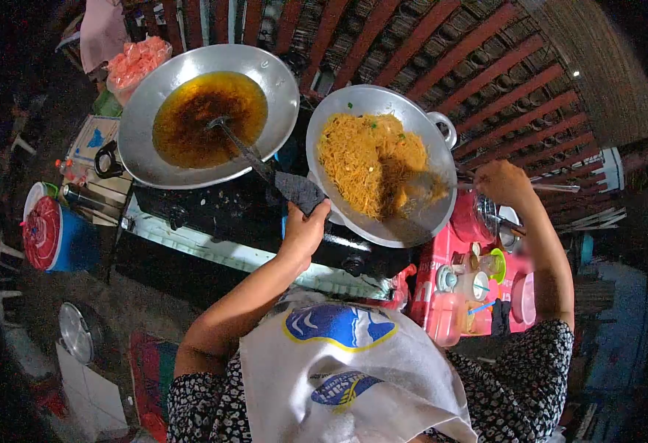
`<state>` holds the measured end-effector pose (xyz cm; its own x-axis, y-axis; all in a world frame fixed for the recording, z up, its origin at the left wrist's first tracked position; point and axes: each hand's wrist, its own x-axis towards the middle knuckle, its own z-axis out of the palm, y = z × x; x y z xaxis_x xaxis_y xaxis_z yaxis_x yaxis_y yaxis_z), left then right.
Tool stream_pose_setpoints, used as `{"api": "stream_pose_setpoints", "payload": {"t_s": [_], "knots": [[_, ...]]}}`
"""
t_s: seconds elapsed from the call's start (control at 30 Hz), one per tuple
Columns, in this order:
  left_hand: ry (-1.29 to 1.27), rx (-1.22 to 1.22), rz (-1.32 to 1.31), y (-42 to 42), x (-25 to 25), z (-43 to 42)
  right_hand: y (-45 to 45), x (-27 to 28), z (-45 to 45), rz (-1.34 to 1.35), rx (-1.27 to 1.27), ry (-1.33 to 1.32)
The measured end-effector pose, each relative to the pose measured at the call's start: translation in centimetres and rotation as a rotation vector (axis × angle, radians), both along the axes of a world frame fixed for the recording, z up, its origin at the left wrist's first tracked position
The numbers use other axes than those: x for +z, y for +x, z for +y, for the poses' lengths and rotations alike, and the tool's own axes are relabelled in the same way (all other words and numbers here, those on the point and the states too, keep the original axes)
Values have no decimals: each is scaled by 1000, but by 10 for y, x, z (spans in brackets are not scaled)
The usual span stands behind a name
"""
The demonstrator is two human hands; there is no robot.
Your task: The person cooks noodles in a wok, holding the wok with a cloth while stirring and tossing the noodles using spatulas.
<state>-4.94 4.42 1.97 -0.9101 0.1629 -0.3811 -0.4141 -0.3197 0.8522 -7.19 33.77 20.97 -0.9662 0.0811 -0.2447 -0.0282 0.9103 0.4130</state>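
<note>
My left hand (305, 235) is closed on a dark cloth (300, 191) at the near left rim of a wok (436, 214). Yellow-brown noodles (353, 159) with bits of green fill the middle of that wok. In my right hand (504, 183) is the handle of a metal spatula (556, 187), whose blurred blade reaches into the noodles from the right. A larger wok (280, 81) stands to the left and holds dark golden oil (191, 111). A ladle (243, 148) rests in the oil, its handle running toward the cloth.
Both woks stand on a black stove (213, 214). At the right, a pink table (431, 284) carries jars, cups and a pink bowl (523, 297). Red slats (442, 55) rise behind. A bag of pink-orange food (138, 65) sits at the back left, a blue bucket (77, 240) at the left.
</note>
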Motion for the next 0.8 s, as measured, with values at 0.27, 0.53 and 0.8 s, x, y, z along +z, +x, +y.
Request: {"api": "stream_pose_setpoints", "payload": {"t_s": [0.27, 0.53, 0.8], "knots": [[-120, -37, 24, 2, -11, 2, 13, -175, -59, 175, -166, -712], [-135, -86, -52, 0, -9, 1, 29, -147, -49, 470, -160, -463], [-87, -59, 40, -1, -14, 0, 39, -64, -45, 546, -24, -165]]}}
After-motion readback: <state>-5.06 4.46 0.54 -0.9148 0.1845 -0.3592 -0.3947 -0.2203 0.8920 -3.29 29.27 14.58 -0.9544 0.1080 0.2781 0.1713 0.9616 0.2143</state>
